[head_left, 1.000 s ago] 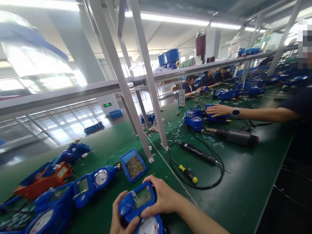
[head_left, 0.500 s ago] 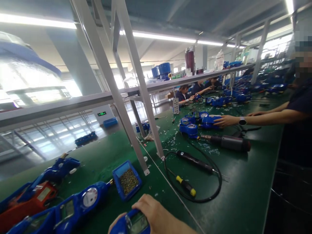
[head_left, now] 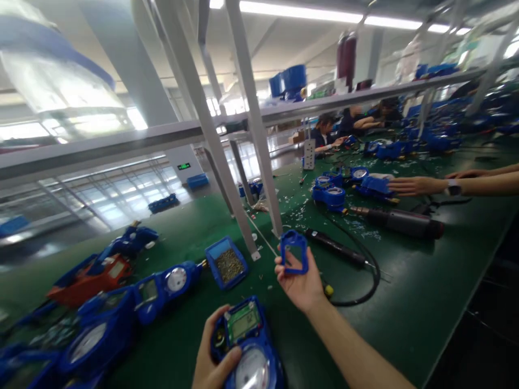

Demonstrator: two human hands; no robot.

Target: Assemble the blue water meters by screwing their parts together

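Right, blue meter (head_left: 265, 335) at bottom centre of frame, lower end cut off by the frame edge: blue housing, green circuit bd. w/ grey LCD exposed in upper part, round pale dial below, dark round recess L of bd. Face up to cam.; long axis runs upper L to lower R, steep, LCD end uppermost. L hand (head_left: 213, 354) curled part-closed round its L side, thumb over front by dial, fingers at upper L edge. R hand (head_left: 306, 286) just R of centre, palm up, fingers part-curled, gripping blue frame (head_left: 292, 236) by its sides: open middle, scalloped top, long axis approx. vert., opening toward cam. Surface: green bench (head_left: 397, 302), semi-gloss, pale scraps strewn mid-R. Blue tray (head_left: 244, 266) w/ small brass-coloured pcs. above meter, apart from it; more blue meters (head_left: 152, 294) plus orange unit (head_left: 91, 281) at L. Black pen-shaped tool (head_left: 336, 247) w/ looped cable R of centre; dk. grey tool (head_left: 401, 221) w/ metal nozzle farther R. Co-worker's hand (head_left: 419, 186) on blue part at R. Room: metal shelf (head_left: 162, 138) across frame on slanted legs, bright windows at L, strip lights along top, other people seated upper R, blurry.
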